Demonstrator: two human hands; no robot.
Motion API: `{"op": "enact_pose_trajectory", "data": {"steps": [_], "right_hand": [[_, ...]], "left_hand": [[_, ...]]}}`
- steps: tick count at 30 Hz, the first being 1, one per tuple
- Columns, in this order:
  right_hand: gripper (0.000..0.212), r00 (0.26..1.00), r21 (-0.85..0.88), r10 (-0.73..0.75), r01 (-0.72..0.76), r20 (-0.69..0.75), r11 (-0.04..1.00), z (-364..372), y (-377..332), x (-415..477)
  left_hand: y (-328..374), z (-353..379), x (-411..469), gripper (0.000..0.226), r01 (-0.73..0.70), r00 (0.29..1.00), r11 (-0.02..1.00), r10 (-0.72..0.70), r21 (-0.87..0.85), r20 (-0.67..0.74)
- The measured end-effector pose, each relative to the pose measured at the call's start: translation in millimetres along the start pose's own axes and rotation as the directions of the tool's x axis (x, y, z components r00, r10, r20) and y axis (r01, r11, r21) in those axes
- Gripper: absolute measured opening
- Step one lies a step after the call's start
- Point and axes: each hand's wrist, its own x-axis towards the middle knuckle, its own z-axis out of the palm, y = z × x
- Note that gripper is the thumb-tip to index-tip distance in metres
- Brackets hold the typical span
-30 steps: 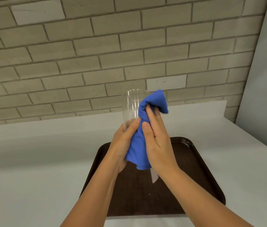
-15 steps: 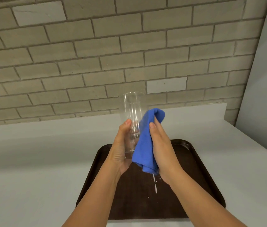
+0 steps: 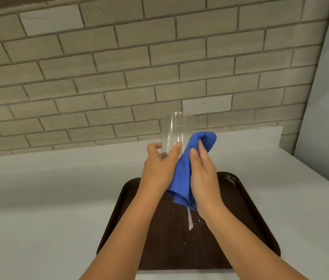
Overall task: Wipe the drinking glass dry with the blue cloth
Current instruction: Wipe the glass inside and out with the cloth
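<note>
Brown and flat, the rectangular plastic tray (image 3: 246, 229) lies nearest you on the pale grey counter (image 3: 38, 199), directly under your working hands. I judge it is placed there to catch drips; small pale specks and a thin whitish strip show on its surface, though I cannot tell what the strip is.

Above the tray, your right hand (image 3: 203, 176) is closed around the bunched blue woven cloth (image 3: 181, 178), thumb on the near side and fingers tucked into the upper fold, pressing the cloth against the right flank of the tall clear drinking glass (image 3: 176, 134). The cloth's loose tail hangs down between your wrists.

Your left hand (image 3: 158, 170) is wrapped around the lower part of the glass, thumb in front and fingers curled behind. That low grip steadies the base and leaves the upper wall bare for wiping.

The glass itself is upright, rim upward, held in the air above the tray's far edge. Its upper portion and left side are uncovered, so I judge the wiping is partway done.

Beyond stands the beige brick wall (image 3: 119, 67).
</note>
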Motion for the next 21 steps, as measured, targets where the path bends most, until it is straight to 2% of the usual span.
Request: {"op": "enact_pose_trajectory", "data": {"steps": [4, 6, 7, 10, 13, 15, 21], "right_hand": [[0.045, 0.992, -0.093, -0.092, 0.100, 0.088, 0.991, 4.1, -0.1, -12.9], [0.046, 0.980, -0.138, -0.151, 0.169, 0.127, 0.976, 3.8, -0.5, -16.1], [0.045, 0.971, -0.156, -0.189, 0.211, 0.149, 0.965, 3.6, -2.0, -15.6], [0.041, 0.936, -0.236, -0.300, 0.339, 0.187, 0.911, 6.0, -14.8, -7.0], [0.046, 0.895, -0.249, -0.376, 0.431, 0.242, 0.867, 10.5, -29.4, 9.5], [0.045, 0.895, -0.228, -0.353, 0.416, 0.272, 0.881, 12.8, -38.2, 21.6], [0.043, 0.926, -0.202, -0.199, 0.273, 0.322, 0.941, 14.2, -40.1, 31.7]], "left_hand": [[-2.5, -6.7, 3.4, 0.075, 0.108, 0.994, 0.971, -0.103, -0.214, 0.032], [-8.1, -12.7, 5.0, 0.084, 0.185, 0.981, 0.920, -0.149, -0.346, 0.127], [-11.7, -15.1, 5.0, 0.081, 0.216, 0.969, 0.885, -0.143, -0.412, 0.201], [-18.1, -14.9, -1.7, 0.044, 0.274, 0.928, 0.750, -0.041, -0.602, 0.370], [-14.5, -14.6, -2.7, 0.042, 0.264, 0.927, 0.638, 0.040, -0.723, 0.373], [-10.8, -16.7, 0.5, 0.040, 0.246, 0.932, 0.591, 0.074, -0.768, 0.355], [-20.8, -14.3, 1.3, 0.042, 0.282, 0.938, 0.530, 0.023, -0.800, 0.346]]}}
